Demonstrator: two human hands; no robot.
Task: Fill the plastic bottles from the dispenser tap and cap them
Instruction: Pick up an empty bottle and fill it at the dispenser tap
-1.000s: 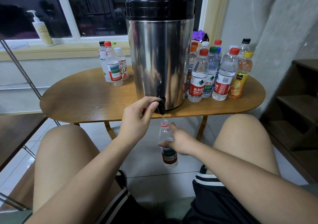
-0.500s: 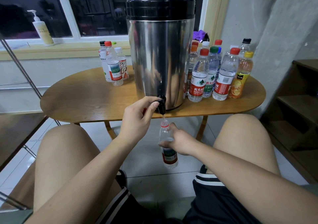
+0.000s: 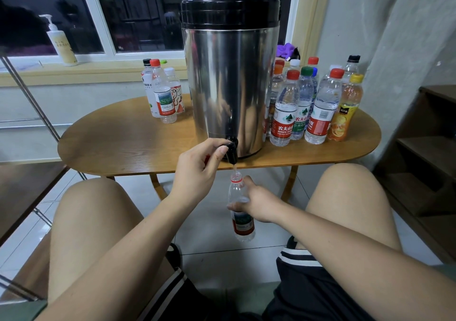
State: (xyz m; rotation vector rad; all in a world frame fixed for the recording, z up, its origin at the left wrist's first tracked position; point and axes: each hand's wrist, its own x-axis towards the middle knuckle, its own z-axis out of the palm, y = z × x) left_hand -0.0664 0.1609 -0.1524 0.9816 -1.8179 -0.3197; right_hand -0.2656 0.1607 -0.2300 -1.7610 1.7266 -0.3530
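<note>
A tall steel dispenser [image 3: 228,81] with a black lid stands on the oval wooden table [image 3: 118,145]. Its black tap [image 3: 232,151] juts over the front edge. My left hand [image 3: 199,170] pinches the tap lever between thumb and fingers; something red shows inside its palm. A thin stream of water falls into an uncapped clear bottle [image 3: 240,212] with a red neck ring and red-green label. My right hand [image 3: 256,203] grips that bottle around its middle, upright below the tap and between my knees.
Three capped bottles [image 3: 162,93] stand left of the dispenser. Several capped bottles [image 3: 308,103], one with orange drink, crowd the table's right side. A pump bottle [image 3: 60,42] sits on the windowsill. Dark shelves [image 3: 424,148] are at the right, a metal frame at the left.
</note>
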